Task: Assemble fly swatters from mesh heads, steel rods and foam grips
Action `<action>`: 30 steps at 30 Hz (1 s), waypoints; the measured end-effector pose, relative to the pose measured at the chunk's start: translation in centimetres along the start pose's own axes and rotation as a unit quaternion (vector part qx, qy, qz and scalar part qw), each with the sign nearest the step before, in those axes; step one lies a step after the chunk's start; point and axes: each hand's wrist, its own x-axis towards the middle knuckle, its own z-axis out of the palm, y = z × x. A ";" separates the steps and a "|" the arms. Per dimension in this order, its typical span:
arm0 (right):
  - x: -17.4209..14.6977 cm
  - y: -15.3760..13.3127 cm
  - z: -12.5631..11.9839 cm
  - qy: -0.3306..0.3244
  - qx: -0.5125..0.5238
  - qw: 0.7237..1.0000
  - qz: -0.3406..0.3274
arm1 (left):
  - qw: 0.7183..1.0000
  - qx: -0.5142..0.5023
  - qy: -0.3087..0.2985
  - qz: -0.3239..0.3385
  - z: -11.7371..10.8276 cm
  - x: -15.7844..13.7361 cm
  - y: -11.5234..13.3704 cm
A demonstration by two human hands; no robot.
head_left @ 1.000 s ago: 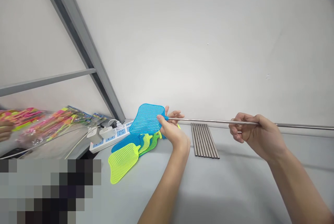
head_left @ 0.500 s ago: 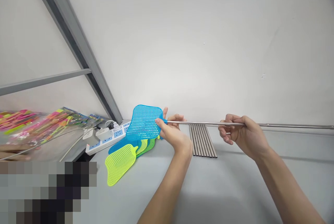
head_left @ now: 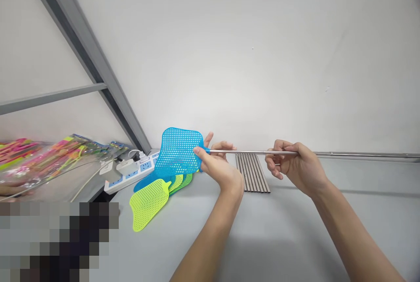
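Observation:
A blue plastic fly swatter head (head_left: 179, 150) is gripped at its neck by my left hand (head_left: 219, 163), thumb across its mesh. From the neck a thin telescopic metal rod (head_left: 348, 154) runs right, drawn out long and nearly level. My right hand (head_left: 297, 163) is closed around the rod's middle, thumb and fingers pinching it. Below my left hand several more swatter heads lie overlapped on the table, with a yellow-green one (head_left: 149, 204) in front. A row of short metal tubes (head_left: 252, 173) lies side by side between my hands.
A white power strip (head_left: 131, 176) with plugs and cables lies behind the swatter heads. Bagged, brightly coloured items (head_left: 52, 159) are spread at the left, with another person's hand (head_left: 15, 189) near them. A grey metal frame post (head_left: 98, 67) stands against the wall.
My right hand has slid left along the rod, closer to my left hand. The rod's thicker section now reaches nearer the swatter head. The view has shifted slightly.

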 end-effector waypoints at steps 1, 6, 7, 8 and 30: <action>0.0 0.1 0.0 -0.002 0.002 1.000 -0.001 | 1.000 0.002 -0.001 0.001 0.0 -0.1 0.0; 0.0 0.3 0.3 -0.011 0.007 1.000 -0.002 | 1.000 0.001 -0.010 0.006 0.2 -1.0 0.1; 0.0 0.3 0.4 -0.012 0.008 1.000 -0.002 | 1.000 0.001 -0.011 0.007 0.2 -1.1 0.1; 0.0 0.4 0.5 -0.013 0.008 1.000 -0.001 | 1.000 0.001 -0.011 0.006 0.2 -1.2 0.1; 0.6 1.9 2.3 -0.063 0.043 0.997 0.021 | 0.998 -0.010 -0.028 -0.058 0.6 -3.5 -0.1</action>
